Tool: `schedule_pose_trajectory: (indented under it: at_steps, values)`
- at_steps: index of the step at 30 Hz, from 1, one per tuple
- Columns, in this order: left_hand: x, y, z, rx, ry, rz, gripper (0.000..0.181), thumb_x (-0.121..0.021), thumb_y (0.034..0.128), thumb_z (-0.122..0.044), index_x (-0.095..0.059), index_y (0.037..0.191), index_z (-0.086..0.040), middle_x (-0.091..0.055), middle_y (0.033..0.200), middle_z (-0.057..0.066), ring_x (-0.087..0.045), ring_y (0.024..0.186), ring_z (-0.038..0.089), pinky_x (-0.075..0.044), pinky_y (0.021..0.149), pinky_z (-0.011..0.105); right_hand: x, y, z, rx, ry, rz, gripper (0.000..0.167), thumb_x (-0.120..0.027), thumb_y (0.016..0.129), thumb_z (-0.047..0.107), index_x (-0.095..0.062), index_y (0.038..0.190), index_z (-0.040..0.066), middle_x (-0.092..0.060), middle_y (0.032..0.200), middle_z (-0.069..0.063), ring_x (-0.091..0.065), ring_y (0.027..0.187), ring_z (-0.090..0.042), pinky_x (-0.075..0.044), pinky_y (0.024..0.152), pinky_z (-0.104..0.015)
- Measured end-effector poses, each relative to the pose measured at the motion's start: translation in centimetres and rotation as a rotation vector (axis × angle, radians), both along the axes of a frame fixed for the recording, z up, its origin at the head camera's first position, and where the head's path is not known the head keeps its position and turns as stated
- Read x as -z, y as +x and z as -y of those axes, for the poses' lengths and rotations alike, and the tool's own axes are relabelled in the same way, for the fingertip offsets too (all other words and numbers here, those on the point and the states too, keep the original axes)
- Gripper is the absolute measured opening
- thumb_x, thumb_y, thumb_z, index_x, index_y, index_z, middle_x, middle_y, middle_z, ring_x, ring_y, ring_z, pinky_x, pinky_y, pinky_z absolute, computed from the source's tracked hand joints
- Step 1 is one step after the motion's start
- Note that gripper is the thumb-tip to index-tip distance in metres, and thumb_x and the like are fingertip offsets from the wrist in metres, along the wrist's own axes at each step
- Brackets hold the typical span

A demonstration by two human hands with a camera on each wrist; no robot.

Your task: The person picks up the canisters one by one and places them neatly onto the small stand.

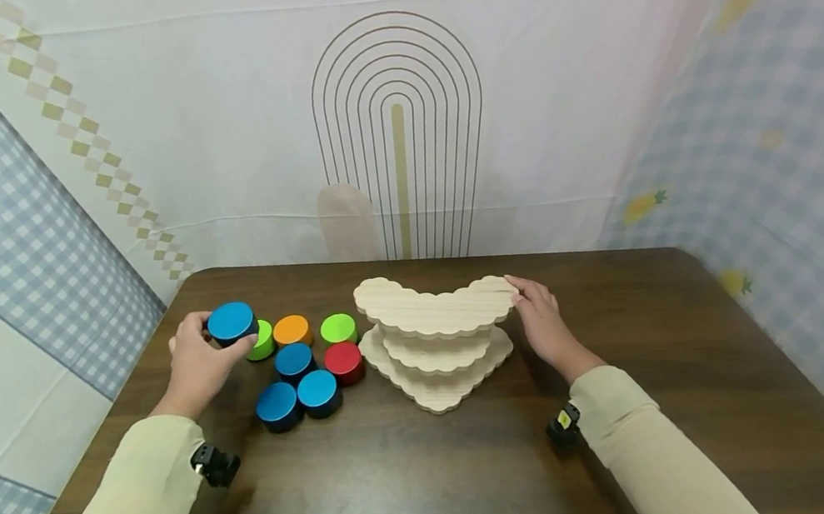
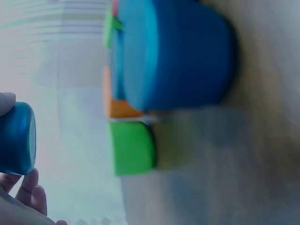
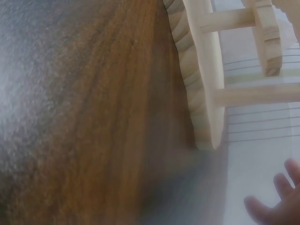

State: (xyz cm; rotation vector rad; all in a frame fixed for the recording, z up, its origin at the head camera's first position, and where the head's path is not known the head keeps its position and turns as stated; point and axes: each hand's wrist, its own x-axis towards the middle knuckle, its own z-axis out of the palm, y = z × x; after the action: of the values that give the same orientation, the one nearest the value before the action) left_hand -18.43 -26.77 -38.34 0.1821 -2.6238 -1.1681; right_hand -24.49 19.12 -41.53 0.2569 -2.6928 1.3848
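Blue in the left hand (image 1: 193, 365): clasping a squat cylinder (image 1: 231, 320) with curled fingers (image 2: 27, 188), near-upright on its round axis, above the worktop (image 1: 420, 474); with the right hand (image 1: 546, 325), pinching a wooden stand (image 1: 433, 309), its posts (image 3: 258, 95) visible only in right wrist view.

Our left sleeve (image 1: 121, 505): long, pale yellow, plain, reaching a cuff
Our right sleeve (image 1: 658, 449): long, cream, its cuff creased
Our left wrist camera (image 1: 215, 464): small, black, boxy, one light spot
Our right wrist camera (image 1: 564, 427): black as well, with a yellow patch
Our left hand (image 1: 197, 362), right hand (image 1: 546, 325): bare
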Motion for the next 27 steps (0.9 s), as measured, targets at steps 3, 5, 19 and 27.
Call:
schedule_pose_trajectory:
  at_steps: [3,5,19,27]
  values:
    - [-0.7,-0.2,-1.0,-0.007,-0.006,-0.010,0.063,-0.070,0.0870,-0.029,-0.040,0.125,0.011,-0.042,0.123,0.028,-0.030,0.111,0.042,-0.030,0.079,0.049,0.0,0.0,0.1,0.004,-0.006,0.005,0.044,-0.030,0.103,0.021,-0.040,0.145,0.008,-0.031,0.148,-0.020,-0.020,0.136,-0.038,-0.017,0.109,-0.056]
    - [-1.0,-0.4,-1.8,-0.010,-0.023,-0.011,0.064,-0.071,0.0864,-0.030,-0.040,0.126,0.010,-0.042,0.123,0.028,-0.031,0.111,0.042,-0.030,0.081,0.052,0.1,-0.1,0.2,0.006,-0.010,0.009,0.044,-0.030,0.103,0.020,-0.040,0.145,0.008,-0.031,0.148,-0.019,-0.020,0.136,-0.038,-0.017,0.109,-0.055]
    - [-2.2,-1.8,-8.1,0.106,-0.026,0.003,0.065,-0.072,0.0847,-0.030,-0.040,0.130,0.003,-0.040,0.133,0.023,-0.028,0.122,0.039,-0.023,0.099,0.060,0.2,0.1,0.3,0.013,-0.013,0.032,0.047,-0.027,0.104,0.024,-0.037,0.147,0.009,-0.028,0.150,-0.019,-0.020,0.136,-0.038,-0.018,0.108,-0.058]
    - [-2.7,-2.6,-11.8,0.148,-0.066,-0.012,0.064,-0.074,0.0822,-0.032,-0.044,0.128,0.001,-0.044,0.129,0.020,-0.032,0.121,0.037,-0.024,0.097,0.058,0.5,-0.1,0.3,0.009,-0.030,0.017,0.046,-0.027,0.104,0.024,-0.037,0.147,0.009,-0.030,0.149,-0.019,-0.021,0.135,-0.038,-0.019,0.108,-0.058]
